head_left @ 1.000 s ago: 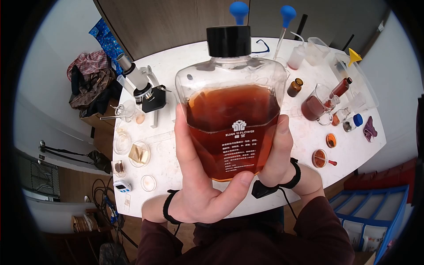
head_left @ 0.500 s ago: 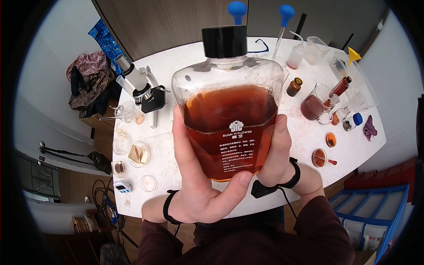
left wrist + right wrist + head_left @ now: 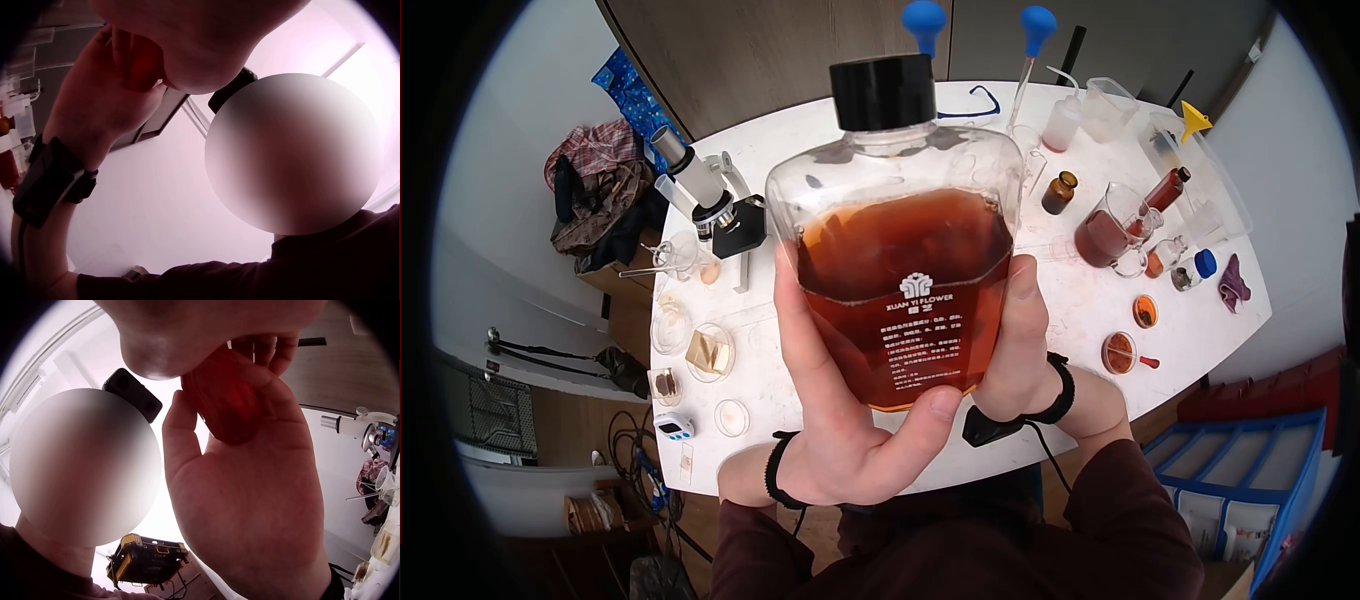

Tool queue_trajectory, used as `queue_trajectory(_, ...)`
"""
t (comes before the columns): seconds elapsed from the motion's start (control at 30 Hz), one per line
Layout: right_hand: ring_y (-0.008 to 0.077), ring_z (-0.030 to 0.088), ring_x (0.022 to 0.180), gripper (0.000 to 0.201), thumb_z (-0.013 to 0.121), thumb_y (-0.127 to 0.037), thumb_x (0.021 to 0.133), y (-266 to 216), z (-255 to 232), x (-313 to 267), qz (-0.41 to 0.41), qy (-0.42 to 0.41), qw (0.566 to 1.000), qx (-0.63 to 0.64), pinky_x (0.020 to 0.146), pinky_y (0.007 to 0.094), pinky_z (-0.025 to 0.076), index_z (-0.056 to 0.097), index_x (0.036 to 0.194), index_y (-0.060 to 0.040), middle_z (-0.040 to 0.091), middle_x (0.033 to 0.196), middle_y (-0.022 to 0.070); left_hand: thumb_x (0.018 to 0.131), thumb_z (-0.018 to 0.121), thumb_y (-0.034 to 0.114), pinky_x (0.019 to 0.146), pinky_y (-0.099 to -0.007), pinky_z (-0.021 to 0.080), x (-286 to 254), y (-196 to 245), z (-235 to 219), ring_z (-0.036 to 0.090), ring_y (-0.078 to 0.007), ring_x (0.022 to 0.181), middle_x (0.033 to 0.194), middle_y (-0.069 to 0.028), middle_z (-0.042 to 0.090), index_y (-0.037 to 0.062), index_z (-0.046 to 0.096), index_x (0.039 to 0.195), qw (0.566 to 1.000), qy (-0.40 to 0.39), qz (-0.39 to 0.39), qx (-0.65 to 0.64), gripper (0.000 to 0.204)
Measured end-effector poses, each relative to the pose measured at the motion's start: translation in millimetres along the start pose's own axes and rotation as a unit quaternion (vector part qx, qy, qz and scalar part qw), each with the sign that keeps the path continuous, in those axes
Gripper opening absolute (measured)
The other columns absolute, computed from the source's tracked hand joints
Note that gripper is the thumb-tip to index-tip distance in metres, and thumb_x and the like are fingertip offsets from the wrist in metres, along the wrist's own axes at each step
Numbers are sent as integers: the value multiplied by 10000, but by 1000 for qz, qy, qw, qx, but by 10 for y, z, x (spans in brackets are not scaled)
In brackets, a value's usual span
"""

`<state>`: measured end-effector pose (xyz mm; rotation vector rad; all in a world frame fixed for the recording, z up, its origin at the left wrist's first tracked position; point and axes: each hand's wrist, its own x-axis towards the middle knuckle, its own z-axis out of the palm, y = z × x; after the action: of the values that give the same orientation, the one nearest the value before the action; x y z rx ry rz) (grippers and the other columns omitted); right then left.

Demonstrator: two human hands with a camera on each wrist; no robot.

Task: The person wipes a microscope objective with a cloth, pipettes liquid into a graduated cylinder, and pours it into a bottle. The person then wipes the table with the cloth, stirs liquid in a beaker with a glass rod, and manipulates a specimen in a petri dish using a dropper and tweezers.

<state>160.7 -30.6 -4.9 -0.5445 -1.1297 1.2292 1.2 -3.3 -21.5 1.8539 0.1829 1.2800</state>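
A clear flat bottle (image 3: pixel 900 250) of red-brown liquid, with a black cap and white print, stands upright close to the head camera, above the table. My left hand (image 3: pixel 840 430) grips its left side and bottom, the thumb across the lower front edge. On the right side my right hand (image 3: pixel 1015 350) holds it, thumb along the edge; its other fingers are hidden behind the bottle. In the right wrist view the left hand (image 3: pixel 250 494) curls round the red bottle (image 3: pixel 225 400). The left wrist view shows the right hand (image 3: pixel 100 94) at the bottle (image 3: pixel 145 62).
On the white table (image 3: pixel 1000 450) stand a microscope (image 3: pixel 710 200) and petri dishes (image 3: pixel 732 418) at left. To the right are a beaker of red liquid (image 3: pixel 1105 235), a brown bottle (image 3: pixel 1059 193), a blue-capped jar (image 3: pixel 1193 270) and a purple cloth (image 3: pixel 1233 284).
The bottle, held in both hands, has shifted a little left in the head view and its cap tilts slightly more. The surroundings have shifted slightly left as well. Both hands keep their hold.
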Motion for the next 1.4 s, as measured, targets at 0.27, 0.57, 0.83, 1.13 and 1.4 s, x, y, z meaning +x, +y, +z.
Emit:
queue_trajectory(0.27, 346, 665, 1275, 1024, 140, -822, 1019, -61, 7, 29, 43, -10, 990, -136, 1035, 446, 594, 374, 1584, 0, 591, 1464, 236, 954, 671, 28, 1209, -470, 398, -4, 14, 6, 378, -410, 1515, 1687, -323, 124, -28, -245, 1640, 1000, 7, -12, -10, 1145)
queue_trajectory(0.57, 214, 613, 1261, 797, 331, -601, 1115, 30, 26, 18, -21, 7, 1000, -15, 1071, 342, 492, 405, 1527, 77, 606, 1406, 176, 951, 673, 23, 1204, -465, 400, 19, 7, 5, 391, -411, 1505, 1674, -339, 152, -34, -244, 1639, 1000, 0, -2, -11, 1148)
queue_trajectory(0.83, 220, 629, 1245, 816, 337, -623, 1107, 28, 6, 21, -21, 2, 999, -26, 1048, 345, 514, 410, 1521, 76, 608, 1402, 178, 951, 674, 28, 1205, -466, 398, 9, -5, 9, 393, -410, 1503, 1675, -334, 149, -36, -241, 1639, 1000, -1, 2, -7, 1147)
queue_trajectory(1.13, 215, 648, 1228, 808, 346, -625, 1105, 21, 30, 35, -29, -1, 1000, -6, 1050, 334, 522, 432, 1505, 72, 630, 1379, 177, 942, 688, 46, 1222, -472, 379, -16, -23, -7, 343, -410, 1534, 1693, -325, 96, -32, -244, 1639, 1000, -4, 5, 9, 1166)
queue_trajectory(1.4, 215, 640, 1242, 837, 362, -655, 1091, 8, 20, 40, -21, -6, 1000, -12, 1054, 348, 519, 437, 1506, 68, 624, 1390, 173, 945, 699, 62, 1222, -476, 384, -45, 1, 0, 322, -419, 1542, 1704, -315, 42, -27, -249, 1639, 1000, 4, -15, 8, 1178)
